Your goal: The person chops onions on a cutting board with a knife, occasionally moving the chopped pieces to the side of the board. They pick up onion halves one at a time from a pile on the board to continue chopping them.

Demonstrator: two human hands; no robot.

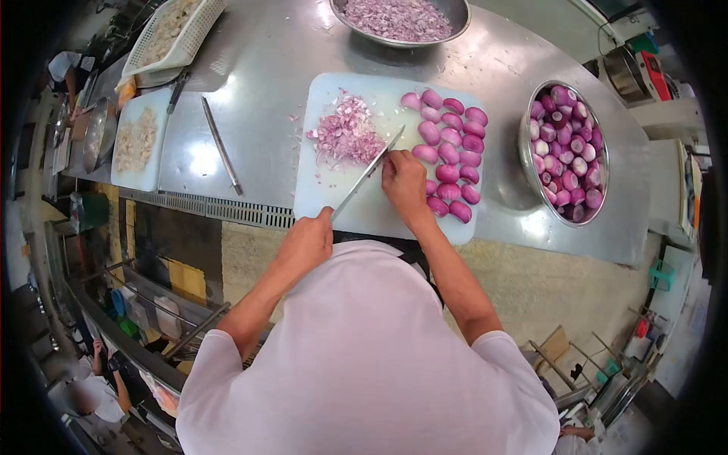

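Observation:
My left hand (307,243) is closed round the handle of a kitchen knife (369,170), whose blade slants up and right over a white cutting board (318,201). Right beside the blade, my right hand (404,180) has its fingers curled down together on the board; whatever lies under them is hidden. A heap of chopped purple onion (345,133) sits to the left of the blade. Several peeled onion halves (450,154) lie in rows along the board's right side, close to my right hand.
A steel bowl of whole peeled onions (565,152) stands at right, and a bowl of chopped onion (398,21) at the back. Leftward lie a metal rod (220,144), a second board (161,144) with pale pieces and a white basket (199,34). Another person (98,390) is at lower left.

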